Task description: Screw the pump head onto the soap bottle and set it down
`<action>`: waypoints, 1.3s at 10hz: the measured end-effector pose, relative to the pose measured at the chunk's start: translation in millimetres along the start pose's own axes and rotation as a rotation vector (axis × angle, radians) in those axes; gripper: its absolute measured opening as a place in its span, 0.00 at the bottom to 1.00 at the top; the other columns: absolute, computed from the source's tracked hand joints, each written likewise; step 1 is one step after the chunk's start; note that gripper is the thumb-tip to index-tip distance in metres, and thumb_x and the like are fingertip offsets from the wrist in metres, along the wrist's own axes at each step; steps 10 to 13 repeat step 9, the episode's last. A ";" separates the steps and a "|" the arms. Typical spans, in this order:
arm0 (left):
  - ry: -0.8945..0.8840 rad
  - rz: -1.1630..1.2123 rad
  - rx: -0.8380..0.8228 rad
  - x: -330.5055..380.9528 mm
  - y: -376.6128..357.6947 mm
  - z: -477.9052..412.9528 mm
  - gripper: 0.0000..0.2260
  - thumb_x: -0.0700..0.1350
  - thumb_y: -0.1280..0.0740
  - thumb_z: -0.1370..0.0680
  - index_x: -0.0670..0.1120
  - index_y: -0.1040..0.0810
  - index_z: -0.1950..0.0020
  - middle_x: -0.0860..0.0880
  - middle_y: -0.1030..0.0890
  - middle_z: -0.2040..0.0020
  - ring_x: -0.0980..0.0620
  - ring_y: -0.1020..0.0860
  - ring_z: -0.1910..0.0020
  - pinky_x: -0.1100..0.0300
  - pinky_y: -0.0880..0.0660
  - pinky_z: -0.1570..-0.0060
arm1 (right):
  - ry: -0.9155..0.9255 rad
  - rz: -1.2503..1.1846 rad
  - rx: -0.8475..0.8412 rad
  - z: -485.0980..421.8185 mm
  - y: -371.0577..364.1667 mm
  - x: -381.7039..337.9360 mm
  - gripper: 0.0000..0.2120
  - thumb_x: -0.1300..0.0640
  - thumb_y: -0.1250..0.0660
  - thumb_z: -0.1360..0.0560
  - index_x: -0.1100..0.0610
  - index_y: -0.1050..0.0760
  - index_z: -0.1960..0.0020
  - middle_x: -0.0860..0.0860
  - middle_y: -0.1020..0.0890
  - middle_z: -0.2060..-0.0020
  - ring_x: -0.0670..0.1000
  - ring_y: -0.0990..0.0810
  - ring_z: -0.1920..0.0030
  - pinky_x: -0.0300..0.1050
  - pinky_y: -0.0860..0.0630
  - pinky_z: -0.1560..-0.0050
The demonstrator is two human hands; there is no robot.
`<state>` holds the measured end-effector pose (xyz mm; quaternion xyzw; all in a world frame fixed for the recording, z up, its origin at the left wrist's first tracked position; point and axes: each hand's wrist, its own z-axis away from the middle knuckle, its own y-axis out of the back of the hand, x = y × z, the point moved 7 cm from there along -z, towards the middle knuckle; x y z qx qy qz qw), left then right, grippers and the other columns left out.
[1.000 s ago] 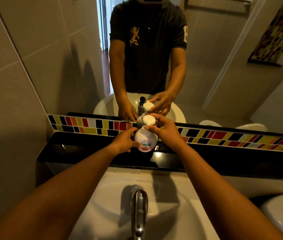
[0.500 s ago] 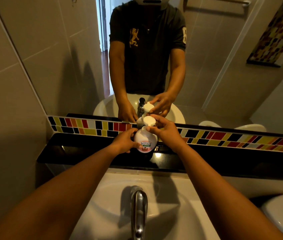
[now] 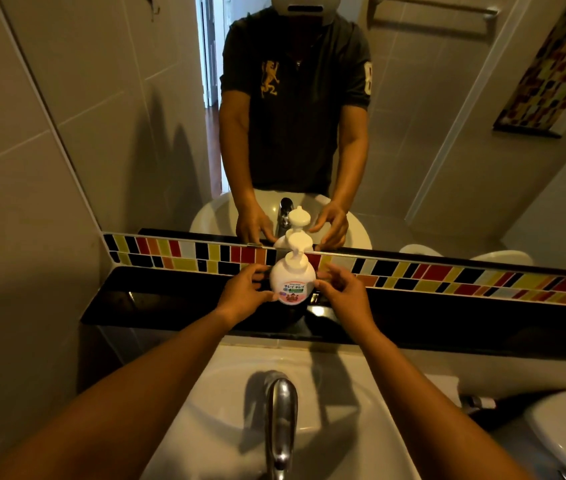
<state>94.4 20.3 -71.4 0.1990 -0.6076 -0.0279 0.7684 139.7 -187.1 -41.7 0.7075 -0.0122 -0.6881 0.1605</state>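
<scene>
white soap bottle (image 3: 292, 280) upright on black ledge (image 3: 170, 299), pump head (image 3: 298, 242) on

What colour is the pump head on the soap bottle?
White, the pump head matching the soap bottle; head view.

White soap bottle (image 3: 292, 280) with white pump head (image 3: 298, 241) and pink-green label; glossy black surface (image 3: 170, 299); tile strip (image 3: 447, 277) in red, yellow, black, white.

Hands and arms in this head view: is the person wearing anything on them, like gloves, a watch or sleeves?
Both hands, left and right, are bare: no gloves, and no rings that can be made out. The forearms are uncovered too, with no watch or bracelet showing at the wrists. The mirror shows why: the person wears a dark short-sleeved polo shirt with a gold emblem on the chest and a pale numeral on one sleeve.
</scene>
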 end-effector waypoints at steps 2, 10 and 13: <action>-0.050 -0.046 0.087 -4.5 -8.5 10.5 0.28 0.41 0.26 0.27 0.50 0.29 0.29 0.47 0.23 0.32 0.47 0.25 0.33 0.47 0.27 0.33 | -0.074 0.171 -0.044 8.0 -12.4 44.6 0.30 0.56 0.28 0.26 0.50 0.34 0.26 0.53 0.26 0.30 0.54 0.29 0.29 0.59 0.29 0.31; -0.030 -0.031 0.113 -6.8 -17.1 1.0 0.25 0.41 0.30 0.23 0.52 0.30 0.27 0.47 0.22 0.32 0.46 0.26 0.32 0.45 0.28 0.33 | -0.029 0.185 0.015 -17.4 -28.1 83.6 0.25 0.49 0.30 0.26 0.42 0.31 0.30 0.51 0.24 0.33 0.54 0.25 0.32 0.61 0.26 0.34; -0.030 -0.031 0.113 -6.8 -17.1 1.0 0.25 0.41 0.30 0.23 0.52 0.30 0.27 0.47 0.22 0.32 0.46 0.26 0.32 0.45 0.28 0.33 | -0.029 0.185 0.015 -17.4 -28.1 83.6 0.25 0.49 0.30 0.26 0.42 0.31 0.30 0.51 0.24 0.33 0.54 0.25 0.32 0.61 0.26 0.34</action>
